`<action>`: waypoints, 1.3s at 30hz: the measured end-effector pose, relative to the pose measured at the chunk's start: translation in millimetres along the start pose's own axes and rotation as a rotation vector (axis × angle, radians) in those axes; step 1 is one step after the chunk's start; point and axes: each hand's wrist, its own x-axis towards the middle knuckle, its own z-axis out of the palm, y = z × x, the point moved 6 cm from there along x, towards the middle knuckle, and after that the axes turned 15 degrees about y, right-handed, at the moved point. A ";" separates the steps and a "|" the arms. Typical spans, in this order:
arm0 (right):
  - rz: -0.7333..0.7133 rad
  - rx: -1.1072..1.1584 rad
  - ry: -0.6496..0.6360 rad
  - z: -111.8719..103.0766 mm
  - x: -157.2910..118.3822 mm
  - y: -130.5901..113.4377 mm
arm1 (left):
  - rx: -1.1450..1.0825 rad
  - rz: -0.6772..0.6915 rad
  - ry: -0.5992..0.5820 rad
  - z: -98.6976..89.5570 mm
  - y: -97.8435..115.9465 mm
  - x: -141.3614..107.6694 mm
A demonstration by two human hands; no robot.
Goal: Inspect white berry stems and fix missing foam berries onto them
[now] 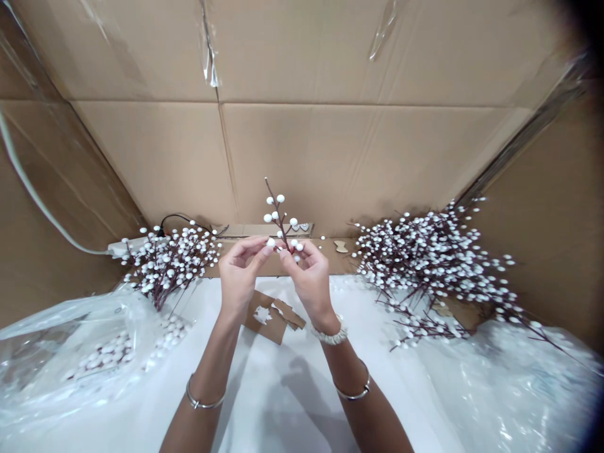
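Between my two hands stands a brown artificial berry branch (284, 228) with several white berries, its tip pointing up. My left hand (241, 267) is closed, thumb and fingers pinching a white berry (270, 242) at the branch's left side. On the other side, my right hand (309, 272) pinches the branch's lower stem, more white berries by its fingers. The stem's lower end is hidden behind the hands. Below them, a torn piece of brown cardboard (267, 316) lies on the white table surface (283, 390).
A large pile of berry branches (425, 255) lies at the right, a smaller bunch (172, 258) at the left. Clear plastic bags (514, 384) spread at both sides. A white power strip (127, 246) with cables sits at back left. Cardboard walls (306, 151) enclose the table.
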 end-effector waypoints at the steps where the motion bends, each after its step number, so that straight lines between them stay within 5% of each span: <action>1: -0.002 -0.007 -0.002 0.0 0.0 0.0 | 0.011 0.010 -0.004 -0.5 -0.2 0.5; 23: -0.066 -0.071 -0.050 0.2 2.7 5.3 | 0.121 0.110 -0.035 -0.1 3.8 1.0; 27: -0.007 -0.032 -0.115 4.1 3.8 12.7 | 0.179 0.032 -0.092 -4.1 6.2 5.1; 30: 0.100 -0.001 -0.143 3.6 6.7 20.4 | 0.325 -0.027 -0.174 -38.9 25.8 22.4; 35: 0.214 0.079 -0.035 -11.1 18.7 22.5 | 0.998 0.263 -0.287 -171.7 71.6 66.7; 39: 0.216 0.110 0.000 -19.3 22.7 15.8 | 1.277 0.219 -0.229 -263.8 68.5 87.5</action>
